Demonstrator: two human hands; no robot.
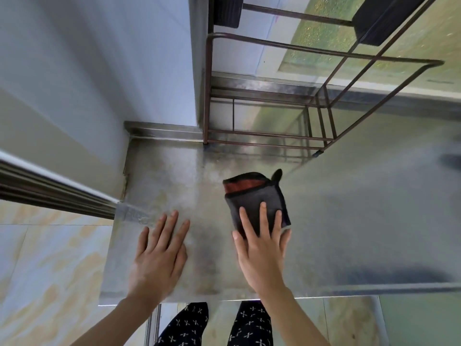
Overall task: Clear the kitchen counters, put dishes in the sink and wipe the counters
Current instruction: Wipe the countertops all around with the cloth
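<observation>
My right hand (262, 248) presses flat, fingers spread, on the folded cloth (257, 201), its long axis pointing away from me; my left hand (159, 253) lies open, empty, on the counter (349, 233); a rack (269, 116) stands beyond.

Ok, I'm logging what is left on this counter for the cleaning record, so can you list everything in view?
counter: one, steel grey, fills the middle of the view, its left end by the wall corner.
cloth: one, folded, dark grey with a red-brown band, on the counter under the right hand's fingers.
wire rack: one, brown metal, at the back of the counter, no dishes seen on its bars.
dark items: two, black, at the top by the rack, too cut off to tell what they are.
floor tiles: beige marbled, lower left.
left hand: flat and open on the counter, holding nothing.
right hand: fingers spread, pressing on the cloth.
legs: dark trousers with a white pattern, below the counter edge.
</observation>
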